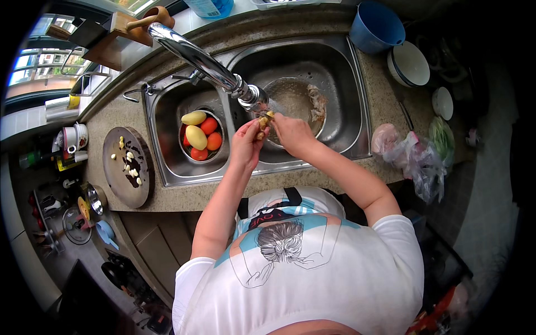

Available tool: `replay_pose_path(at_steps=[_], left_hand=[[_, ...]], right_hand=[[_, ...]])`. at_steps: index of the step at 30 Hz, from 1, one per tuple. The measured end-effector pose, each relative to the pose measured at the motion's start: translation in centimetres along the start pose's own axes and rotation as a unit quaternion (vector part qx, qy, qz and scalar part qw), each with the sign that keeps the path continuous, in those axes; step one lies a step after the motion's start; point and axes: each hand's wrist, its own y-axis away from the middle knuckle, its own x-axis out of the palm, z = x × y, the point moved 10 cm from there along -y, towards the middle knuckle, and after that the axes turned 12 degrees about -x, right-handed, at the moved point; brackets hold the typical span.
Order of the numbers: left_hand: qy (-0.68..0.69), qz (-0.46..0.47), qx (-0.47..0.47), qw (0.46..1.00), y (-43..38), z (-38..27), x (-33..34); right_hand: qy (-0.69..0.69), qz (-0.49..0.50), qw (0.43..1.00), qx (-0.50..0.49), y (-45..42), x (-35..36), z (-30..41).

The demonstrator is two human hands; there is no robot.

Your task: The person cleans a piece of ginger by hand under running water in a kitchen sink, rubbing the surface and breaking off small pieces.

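My left hand (247, 144) grips a knobbly piece of ginger root (262, 122) under the chrome faucet (251, 97). My right hand (293, 133) is at the ginger's upper end, its fingers closed on something small, perhaps a blade, that they mostly hide. Water sprays beside the hands. Below them in the right sink basin (343, 121) is a round vessel (293, 90) of water, with pale scraps (317, 102) at its right side. In the left basin, a metal bowl (222, 150) holds tomatoes (208, 125) and peeled potatoes (196, 137).
Left of the sink, a round wooden cutting board (115, 176) bears garlic cloves (133, 172) and a yellowish piece. To the right are plastic bags (418, 161), a knife (406, 116), white bowls (410, 65) and a blue container (377, 29). A knife block (111, 54) stands back left.
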Motion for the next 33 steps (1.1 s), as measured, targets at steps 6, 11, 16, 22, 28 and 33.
replay_pose_path(at_steps=[6, 11, 16, 22, 28, 33], left_hand=[[-0.039, -0.002, -0.054, 0.998, -0.1, 0.5, 0.5], [-0.031, 0.038, -0.032, 0.998, -0.4, 1.1, 1.8], [-0.059, 0.022, 0.001, 0.998, -0.1, 0.3, 2.1], [-0.048, 0.029, -0.004, 0.998, 0.1, 0.6, 2.6], [-0.038, 0.072, -0.004, 0.997, -0.4, 0.6, 2.7], [-0.083, 0.057, 0.019, 0.995, 0.2, 0.0, 2.8]], right_hand=[[0.080, -0.014, 0.994, 0.066, 0.0, -1.5, -3.2], [0.052, -0.031, 0.997, -0.040, 0.1, 0.6, 0.1], [0.090, 0.001, 0.995, 0.053, -0.2, 0.1, -2.5], [0.085, -0.033, 0.996, -0.021, -0.5, -0.1, -1.6], [0.074, -0.022, 0.996, -0.034, -0.1, 0.0, 1.2], [0.108, 0.014, 0.988, 0.106, -0.6, -0.8, -4.7]])
